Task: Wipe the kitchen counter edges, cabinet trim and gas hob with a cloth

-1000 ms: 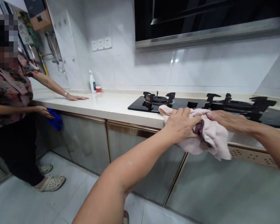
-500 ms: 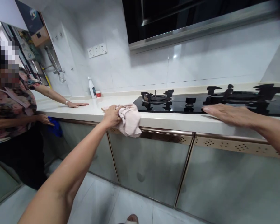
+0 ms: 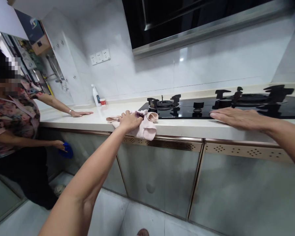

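Head view: your left hand [image 3: 129, 121] grips cloth [image 3: 149, 127]; your right hand [image 3: 238, 118] extends flat, fingers together; counter edge [image 3: 182, 127] near both.

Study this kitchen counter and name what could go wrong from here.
The cloth in the left hand hangs over the edge of the counter and might slip off. If swept leftward, it could knock the cup or white bottle. The right hand is close to a knob on the hob and might nudge it.
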`<state>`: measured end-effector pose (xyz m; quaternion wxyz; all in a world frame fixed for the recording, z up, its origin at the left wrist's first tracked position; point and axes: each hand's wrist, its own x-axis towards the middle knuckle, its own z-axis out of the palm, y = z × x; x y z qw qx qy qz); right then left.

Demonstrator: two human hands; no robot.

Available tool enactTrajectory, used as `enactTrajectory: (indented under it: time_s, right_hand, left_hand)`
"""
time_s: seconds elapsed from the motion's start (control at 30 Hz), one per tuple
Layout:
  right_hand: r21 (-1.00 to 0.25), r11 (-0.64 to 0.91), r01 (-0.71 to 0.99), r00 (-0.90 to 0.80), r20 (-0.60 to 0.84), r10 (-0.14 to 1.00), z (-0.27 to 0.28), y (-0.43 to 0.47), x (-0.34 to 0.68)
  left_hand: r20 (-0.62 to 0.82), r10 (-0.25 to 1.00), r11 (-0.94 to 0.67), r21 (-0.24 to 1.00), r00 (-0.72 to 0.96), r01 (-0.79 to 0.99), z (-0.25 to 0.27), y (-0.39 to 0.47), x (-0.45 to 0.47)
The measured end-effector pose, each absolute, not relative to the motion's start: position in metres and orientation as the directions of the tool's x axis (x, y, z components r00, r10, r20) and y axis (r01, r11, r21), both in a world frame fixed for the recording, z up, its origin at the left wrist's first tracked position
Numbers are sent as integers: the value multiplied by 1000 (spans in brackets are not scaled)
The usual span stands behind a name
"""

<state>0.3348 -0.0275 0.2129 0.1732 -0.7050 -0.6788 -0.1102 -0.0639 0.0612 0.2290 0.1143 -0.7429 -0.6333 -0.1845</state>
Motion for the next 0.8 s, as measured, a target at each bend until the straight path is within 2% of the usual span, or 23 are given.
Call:
enactTrajectory:
  time_s: [0.1, 0.27, 0.4, 0.53, 0.67, 0.8]
  right_hand:
    - [-109, -64, 992, 93, 289, 953, 215, -27, 334]
    - [-118, -98, 988, 126, 259, 958, 215, -23, 340]
    - [-139, -104, 985, 138, 270, 953, 213, -23, 346]
    - [-136, -103, 985, 142, 317, 938, 211, -23, 347]
    - [-112, -100, 989, 130, 302, 944, 212, -22, 343]
    - [-112, -121, 986, 148, 271, 951, 214, -22, 337]
  left_hand:
    - [491, 860, -187, 48, 139, 981, 223, 54, -60]
    - [567, 799, -231, -16, 199, 973, 216, 50, -57]
    - [484, 847, -264, 27, 219, 964, 231, 74, -59]
    - [369, 917, -207, 110, 153, 972, 245, 103, -65]
    - [406, 910, -148, 127, 85, 981, 243, 105, -59]
    - [398, 911, -157, 94, 107, 983, 241, 86, -42]
